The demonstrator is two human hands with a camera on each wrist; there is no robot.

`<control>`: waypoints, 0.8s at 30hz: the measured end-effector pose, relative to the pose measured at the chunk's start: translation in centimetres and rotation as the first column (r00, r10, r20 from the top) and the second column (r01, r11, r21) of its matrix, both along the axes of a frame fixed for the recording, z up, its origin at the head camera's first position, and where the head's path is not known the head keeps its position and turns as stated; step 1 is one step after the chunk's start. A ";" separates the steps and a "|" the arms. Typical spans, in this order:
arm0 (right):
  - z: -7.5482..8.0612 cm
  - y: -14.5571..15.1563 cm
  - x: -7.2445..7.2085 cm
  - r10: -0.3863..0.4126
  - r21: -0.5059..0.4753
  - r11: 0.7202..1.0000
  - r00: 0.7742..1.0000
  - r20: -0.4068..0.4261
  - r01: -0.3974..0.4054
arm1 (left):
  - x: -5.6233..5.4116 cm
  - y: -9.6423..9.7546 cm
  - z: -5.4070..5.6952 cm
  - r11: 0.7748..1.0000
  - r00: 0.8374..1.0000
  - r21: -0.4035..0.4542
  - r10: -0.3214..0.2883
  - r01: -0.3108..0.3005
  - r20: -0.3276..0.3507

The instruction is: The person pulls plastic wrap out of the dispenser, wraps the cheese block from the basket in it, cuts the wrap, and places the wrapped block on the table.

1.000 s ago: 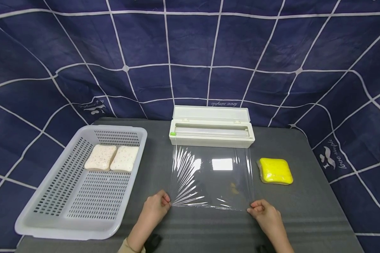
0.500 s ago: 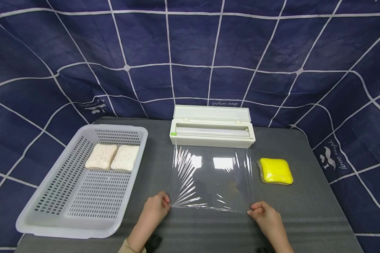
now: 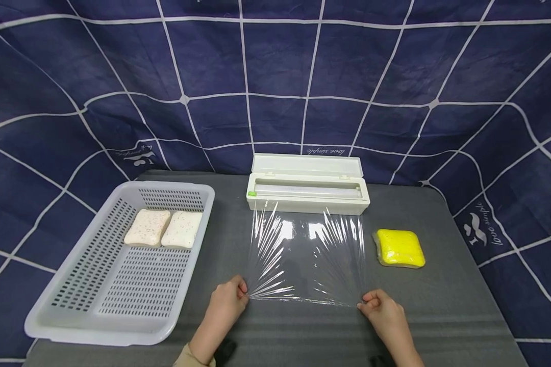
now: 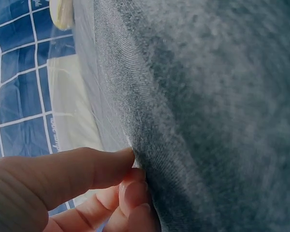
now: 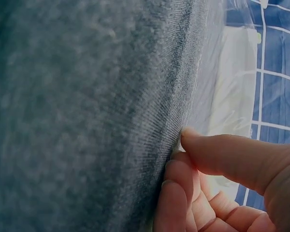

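A clear sheet of plastic wrap stretches toward me from a white wrap dispenser whose lid stands raised at the back. My left hand pinches the sheet's near left corner between thumb and fingertips. At the near right corner, my right hand pinches it the same way. Creases fan out from both corners. Both wrist views show the thumb pressed against the fingers at the film's edge. A roll lies inside the dispenser, and a green slider sits at its left end.
Right of the film lies a yellow block wrapped in film. To the left stands a pale plastic basket with two speckled, bread-slice-shaped pieces in it. The grey tabletop ends at a blue checked cloth.
Creases have spread across the right side of the film, which looks tauter there. Both hands keep their pinch on the corners and have barely moved.
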State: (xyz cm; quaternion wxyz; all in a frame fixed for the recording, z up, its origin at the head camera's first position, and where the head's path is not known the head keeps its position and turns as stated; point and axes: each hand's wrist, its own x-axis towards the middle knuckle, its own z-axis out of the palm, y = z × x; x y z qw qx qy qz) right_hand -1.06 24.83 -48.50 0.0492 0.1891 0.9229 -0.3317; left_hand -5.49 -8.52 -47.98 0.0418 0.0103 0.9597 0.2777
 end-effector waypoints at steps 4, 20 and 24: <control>-0.1 -0.2 -0.1 0.021 0.023 1.000 0.999 -0.046 -0.019 | 0.0 0.2 -0.2 1.000 0.998 -0.009 -0.009 0.009 -0.055; 0.0 -0.4 -0.4 0.034 0.036 0.999 0.998 -0.060 -0.032 | 0.0 0.8 -0.2 0.997 0.995 -0.061 0.036 -0.042 -0.088; 0.0 -0.3 -0.4 0.027 0.031 0.999 0.998 -0.060 -0.025 | -0.1 0.9 -0.1 0.995 0.997 -0.074 0.064 -0.068 -0.047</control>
